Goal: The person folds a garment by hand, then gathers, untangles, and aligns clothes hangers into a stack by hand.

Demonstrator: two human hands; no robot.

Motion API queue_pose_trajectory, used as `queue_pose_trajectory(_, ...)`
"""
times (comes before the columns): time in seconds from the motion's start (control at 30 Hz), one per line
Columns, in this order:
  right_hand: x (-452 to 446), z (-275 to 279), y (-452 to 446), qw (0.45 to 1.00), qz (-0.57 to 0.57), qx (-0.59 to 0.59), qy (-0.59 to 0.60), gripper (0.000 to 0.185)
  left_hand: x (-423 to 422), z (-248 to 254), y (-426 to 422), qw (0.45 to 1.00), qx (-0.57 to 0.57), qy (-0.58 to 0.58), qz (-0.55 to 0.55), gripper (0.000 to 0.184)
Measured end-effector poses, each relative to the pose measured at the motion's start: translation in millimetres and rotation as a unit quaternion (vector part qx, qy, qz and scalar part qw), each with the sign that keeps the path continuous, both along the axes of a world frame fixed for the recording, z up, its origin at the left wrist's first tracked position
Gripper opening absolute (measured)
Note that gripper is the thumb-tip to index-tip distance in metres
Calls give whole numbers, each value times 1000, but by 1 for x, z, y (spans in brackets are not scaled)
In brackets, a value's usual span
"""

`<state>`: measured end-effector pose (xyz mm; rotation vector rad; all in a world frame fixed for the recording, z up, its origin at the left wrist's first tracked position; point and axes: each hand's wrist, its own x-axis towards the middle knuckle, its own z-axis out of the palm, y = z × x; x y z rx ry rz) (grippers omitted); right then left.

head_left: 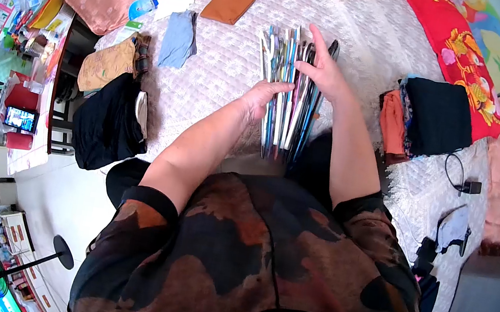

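Between my hands, a stack of thin, flat, book-like items [279, 118] stands on edge over the bed's front edge. Their narrow edges are white, blue, black and brown; exactly what they are I cannot make out. My left hand [261, 99] grips the stack's left side, its thumb lying across the top edges and its other fingers hidden. From the right, my right hand [324, 76] holds the stack near its far end. Its thumb reaches over the edges and one finger stretches forward.
Folded dark clothes [106, 125] and a yellow patterned cloth [108, 66] lie left. A blue cloth [179, 40] and a brown flat case [230, 3] rest farther back on the quilted bedspread [370, 27]. At right are folded black clothes [438, 118] and a cable [471, 187].
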<state>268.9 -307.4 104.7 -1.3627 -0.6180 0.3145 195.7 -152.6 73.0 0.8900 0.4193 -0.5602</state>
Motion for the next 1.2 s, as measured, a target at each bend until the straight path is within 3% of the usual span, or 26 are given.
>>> queue_pose_trajectory(0.07,0,1,-6,998,17,3,56,82,2,-10,-1,999,15,-32,3,28)
queue_pose_trajectory(0.13,6,-16,-10,990,8,88,110,79,5,-19,-5,997,28,-68,18,28)
queue_pose_trajectory(0.33,-5,-17,-23,992,-86,-60,-63,67,8,-25,-5,999,11,-31,-6,21)
queue_pose_trajectory(0.4,0,-18,-30,992,-72,-36,99,65,12,-35,-3,999,-23,-30,-21,23)
queue_pose_trajectory(0.43,1,-17,-23,967,-51,144,203,64,13,-34,-3,997,-62,-27,-39,25)
queue_pose_trajectory(0.47,7,-23,-24,958,-44,193,209,62,15,-34,-4,993,-101,-25,-56,27)
queue_pose_trajectory(0.6,12,-26,-19,984,-80,85,139,55,18,-44,-1,974,-187,-29,-122,34)
queue_pose_trajectory(0.63,7,-21,-20,990,-129,-3,60,50,20,-49,-1,978,-171,-26,-115,33)
queue_pose_trajectory(0.67,5,-14,-19,980,-177,-89,-21,47,21,-51,0,978,-170,-27,-116,33)
queue_pose_trajectory(0.77,9,-26,-23,959,-232,-139,-87,44,22,-56,2,991,-99,-24,-90,34)
queue_pose_trajectory(0.9,0,-22,-30,895,-321,-260,-167,44,23,-57,1,991,-99,-13,-90,34)
queue_pose_trajectory(1.0,-5,-5,-41,898,-257,-349,-81,51,24,-58,-1,990,-106,3,-90,34)
queue_pose_trajectory(1.03,-3,-11,-45,885,-250,-368,-136,60,23,-55,0,988,-113,-1,-105,36)
queue_pose_trajectory(1.17,-6,-11,-67,869,-256,-401,-134,65,22,-50,-3,989,-96,-28,-105,42)
queue_pose_trajectory(1.2,-9,-12,-73,934,-209,-287,-41,70,23,-49,-4,987,-110,-24,-115,43)
